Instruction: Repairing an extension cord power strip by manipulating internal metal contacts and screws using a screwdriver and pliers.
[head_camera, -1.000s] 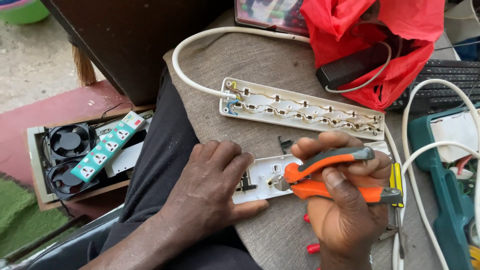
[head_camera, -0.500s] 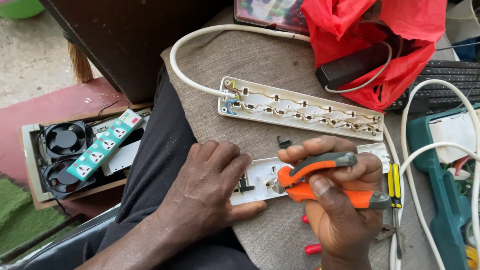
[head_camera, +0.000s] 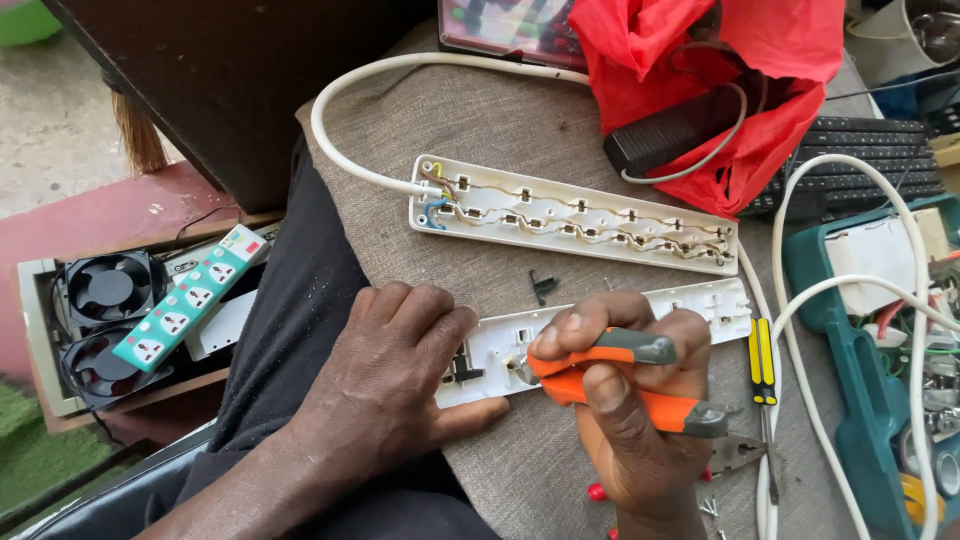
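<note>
Down at lower centre of the head view, the left hand (head_camera: 385, 400) lies flat, fingers released, pressing the white cover (head_camera: 600, 335) onto the cloth-covered counter (head_camera: 520, 130). Right hand (head_camera: 625, 400), fingers clenched around orange pliers (head_camera: 625, 375), tips at the cover; open strip (head_camera: 575, 215) lies above it

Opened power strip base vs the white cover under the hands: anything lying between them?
Head view: a small black plastic piece lies on the grey cloth between the opened power strip base and the white cover. Otherwise bare cloth.
</note>
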